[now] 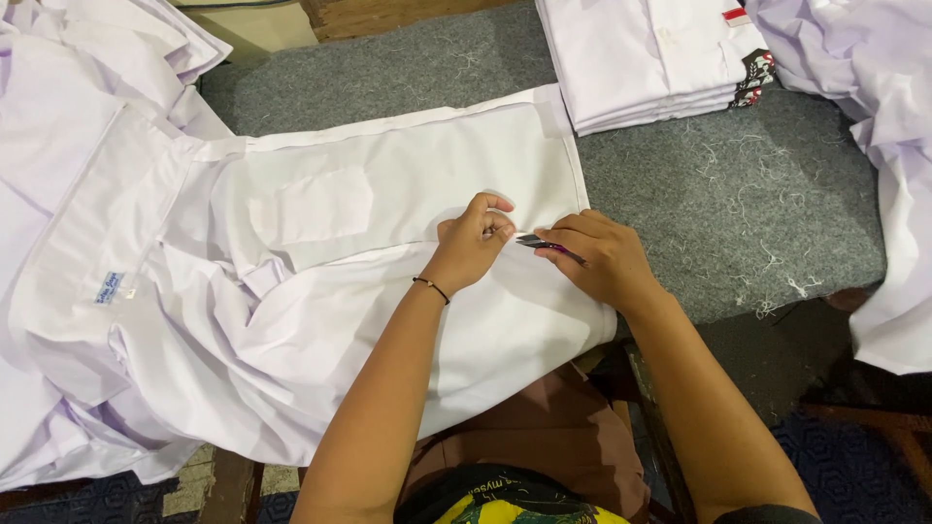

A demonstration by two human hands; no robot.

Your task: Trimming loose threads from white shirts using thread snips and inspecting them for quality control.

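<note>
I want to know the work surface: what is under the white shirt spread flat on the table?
Grey felt-like table cover, strewn with thread scraps, shows around the white shirt. Beneath the shirt, the surface is hidden by the cloth.

Grey felt table cover, strewn with loose white thread clippings, centre and right. Stack of folded white shirts, top centre-right. Heap of white cloth, right edge. Patterned dark blue floor mat, lower right.
</note>
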